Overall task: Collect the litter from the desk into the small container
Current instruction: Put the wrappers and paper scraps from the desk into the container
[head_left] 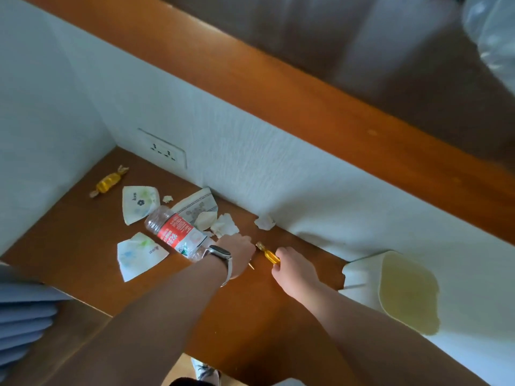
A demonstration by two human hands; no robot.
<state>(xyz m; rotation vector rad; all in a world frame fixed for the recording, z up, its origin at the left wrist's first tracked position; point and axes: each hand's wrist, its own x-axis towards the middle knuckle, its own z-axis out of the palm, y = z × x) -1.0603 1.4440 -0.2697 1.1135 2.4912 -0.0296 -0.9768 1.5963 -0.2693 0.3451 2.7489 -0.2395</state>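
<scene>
Yellow candy (269,254) is being pinched by R grip (295,271) just left of white bin (359,271); L grip (238,254) is sitting farther left of bin, can't tell if spread/pinching.

The left hand (237,253) shows only its back, so its fingers are hidden. Its wrist covers the neck end of the clear plastic bottle with a red label (175,232), whose print is too small to read. The near end of the yellow wrapped sweet (269,254) vanishes under the right hand (295,270), which seems to pinch it. A blurred clear plastic bag (493,37) is cut off at the top right edge, and a stack of blue folded cloth (25,316) at the left.
</scene>
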